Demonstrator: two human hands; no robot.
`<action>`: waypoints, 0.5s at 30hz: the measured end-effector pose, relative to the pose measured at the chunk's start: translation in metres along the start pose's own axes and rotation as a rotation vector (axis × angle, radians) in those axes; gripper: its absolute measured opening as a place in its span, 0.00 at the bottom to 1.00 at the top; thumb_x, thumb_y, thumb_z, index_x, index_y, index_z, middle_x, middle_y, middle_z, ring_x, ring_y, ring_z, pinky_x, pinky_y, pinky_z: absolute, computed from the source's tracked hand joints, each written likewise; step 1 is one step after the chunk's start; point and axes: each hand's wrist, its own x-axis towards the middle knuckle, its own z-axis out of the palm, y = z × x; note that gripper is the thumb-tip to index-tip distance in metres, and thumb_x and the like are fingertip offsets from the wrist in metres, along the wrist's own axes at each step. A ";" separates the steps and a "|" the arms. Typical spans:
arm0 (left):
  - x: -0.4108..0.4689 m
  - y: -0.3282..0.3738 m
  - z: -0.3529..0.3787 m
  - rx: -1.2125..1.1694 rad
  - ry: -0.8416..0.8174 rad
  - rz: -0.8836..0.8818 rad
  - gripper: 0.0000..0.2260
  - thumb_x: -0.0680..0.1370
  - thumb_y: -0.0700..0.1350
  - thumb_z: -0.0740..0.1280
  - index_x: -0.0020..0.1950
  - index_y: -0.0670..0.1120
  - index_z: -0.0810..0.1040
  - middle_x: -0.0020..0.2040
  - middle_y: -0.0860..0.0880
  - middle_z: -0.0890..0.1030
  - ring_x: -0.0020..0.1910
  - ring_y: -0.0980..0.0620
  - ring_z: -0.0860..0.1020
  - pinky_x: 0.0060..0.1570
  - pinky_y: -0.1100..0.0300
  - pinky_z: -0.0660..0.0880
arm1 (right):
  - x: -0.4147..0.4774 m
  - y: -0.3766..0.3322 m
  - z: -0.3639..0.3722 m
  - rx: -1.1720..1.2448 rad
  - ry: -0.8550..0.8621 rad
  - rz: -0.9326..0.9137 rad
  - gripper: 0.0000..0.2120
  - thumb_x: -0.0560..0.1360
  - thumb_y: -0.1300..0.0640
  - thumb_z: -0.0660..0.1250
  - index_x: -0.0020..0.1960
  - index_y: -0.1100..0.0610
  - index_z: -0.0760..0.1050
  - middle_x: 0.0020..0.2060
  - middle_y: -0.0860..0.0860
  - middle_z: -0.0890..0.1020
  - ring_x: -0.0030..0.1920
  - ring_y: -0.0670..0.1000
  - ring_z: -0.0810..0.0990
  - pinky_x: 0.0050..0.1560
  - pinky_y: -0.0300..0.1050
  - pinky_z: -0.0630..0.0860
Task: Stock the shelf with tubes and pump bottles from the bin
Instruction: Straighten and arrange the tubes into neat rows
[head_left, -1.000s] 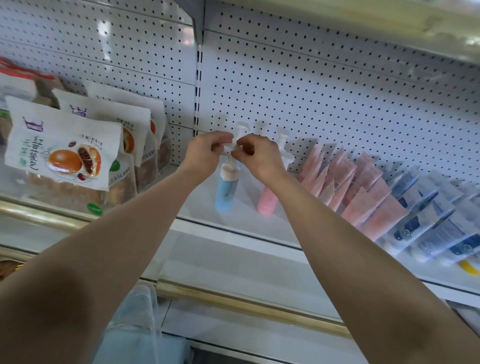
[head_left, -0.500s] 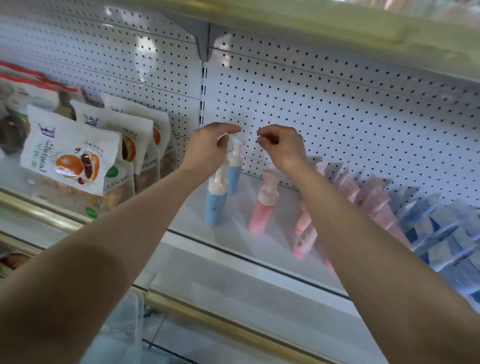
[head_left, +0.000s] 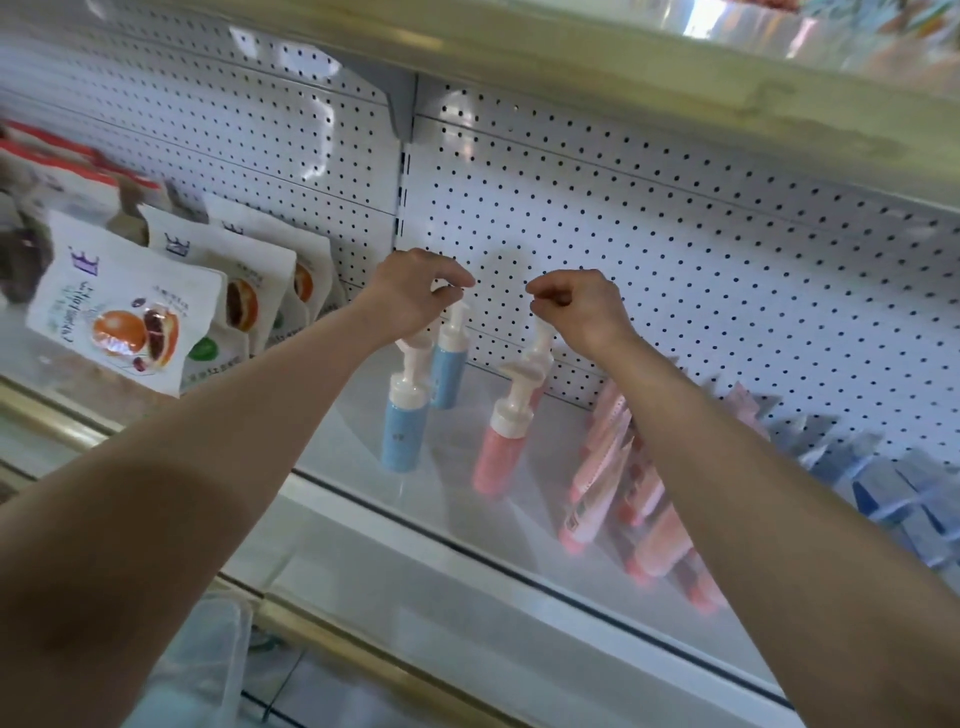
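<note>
Two blue pump bottles stand on the white shelf (head_left: 363, 431), the front one (head_left: 402, 426) ahead of the rear one (head_left: 448, 371). Two pink pump bottles stand to their right, front (head_left: 496, 452) and rear (head_left: 537, 358). My left hand (head_left: 415, 296) is above the blue pair, and its thumb and forefinger pinch the rear blue bottle's white pump head. My right hand (head_left: 576, 306) hovers over the rear pink bottle with its fingers curled and nothing in them. Pink tubes (head_left: 602, 467) lean against the pegboard to the right. Blurred blue tubes (head_left: 909, 493) lie further right.
White snack bags (head_left: 119, 312) with a bun picture stand on the shelf's left part. The underside of an upper shelf (head_left: 623, 67) hangs close above my hands. A clear plastic bin (head_left: 208, 665) shows at the bottom left, below a gold rail (head_left: 363, 660).
My hands were together at the pump heads and have since parted. The right hand let go and rose. The view tilted upward.
</note>
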 end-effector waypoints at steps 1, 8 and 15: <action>0.003 -0.001 -0.001 0.023 0.002 -0.006 0.10 0.79 0.44 0.65 0.59 0.52 0.81 0.61 0.54 0.80 0.61 0.53 0.76 0.64 0.60 0.68 | 0.001 0.000 0.003 0.001 -0.012 -0.004 0.11 0.76 0.63 0.69 0.57 0.57 0.82 0.55 0.51 0.83 0.53 0.48 0.81 0.59 0.37 0.73; 0.031 -0.028 0.002 0.039 -0.062 0.032 0.11 0.78 0.44 0.67 0.60 0.50 0.81 0.59 0.52 0.81 0.55 0.53 0.79 0.61 0.62 0.70 | 0.018 -0.004 0.023 -0.062 -0.103 -0.008 0.13 0.76 0.63 0.69 0.60 0.57 0.80 0.55 0.52 0.82 0.55 0.49 0.80 0.54 0.35 0.72; 0.055 -0.057 0.015 -0.067 -0.115 0.011 0.12 0.75 0.43 0.72 0.58 0.48 0.82 0.51 0.50 0.83 0.49 0.52 0.80 0.58 0.58 0.74 | 0.050 -0.005 0.048 -0.141 -0.149 0.034 0.15 0.76 0.65 0.67 0.60 0.54 0.80 0.55 0.52 0.81 0.53 0.51 0.81 0.47 0.40 0.77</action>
